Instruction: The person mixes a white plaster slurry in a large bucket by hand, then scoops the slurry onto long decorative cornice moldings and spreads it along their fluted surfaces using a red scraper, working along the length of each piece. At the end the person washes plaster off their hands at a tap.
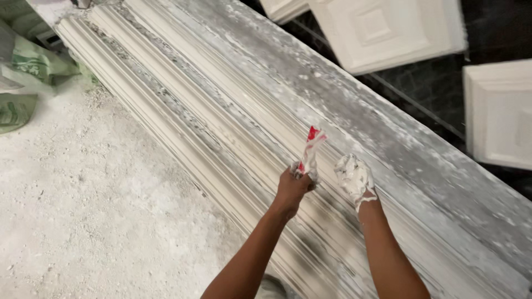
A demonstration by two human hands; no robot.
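A long ribbed plaster moulding runs diagonally from the top left to the bottom right on a dusty grey bench. My left hand is closed around a red and white plastic pouch, held upright just above the moulding's grooves. Beside it, my right hand is coated in wet white plaster, with its fingers curled over a lump of the same plaster. Both hands hover over the middle of the moulding, a short gap apart.
White square plaster panels lie on dark floor at the top right, with another panel at the right edge. Green and white sacks sit at the top left. A plaster-crusted floor spreads to the left.
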